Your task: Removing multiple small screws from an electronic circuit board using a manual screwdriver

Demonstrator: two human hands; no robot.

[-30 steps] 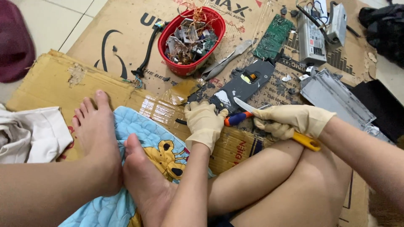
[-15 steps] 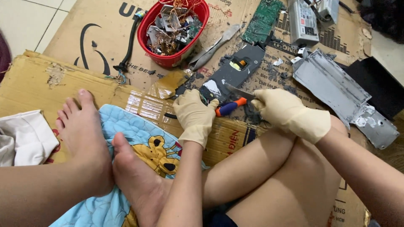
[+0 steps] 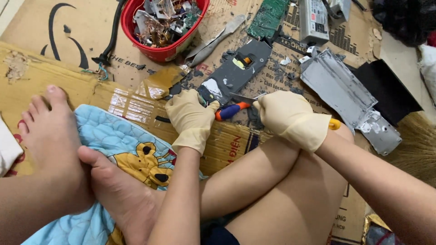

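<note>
Now both gloved hands work at the dark grey board (image 3: 236, 72) lying on printed brown cardboard (image 3: 68, 59) — left hand (image 3: 190, 118) pinches its near corner. Right hand (image 3: 290, 118) grips a blue-and-orange-handled tool (image 3: 231, 110), blade toward the board — red bowl (image 3: 159, 50) of scrap beyond.

Flattened brown corrugated cardboard boxes (image 3: 54, 59): spread over the floor as a work mat, printed with black logos and red lettering.
Strip of glossy clear packing tape (image 3: 131, 102): on the near cardboard edge.
Silver rectangular metal module with white printed label (image 3: 314, 18): top centre, lying on the cardboard.
</note>
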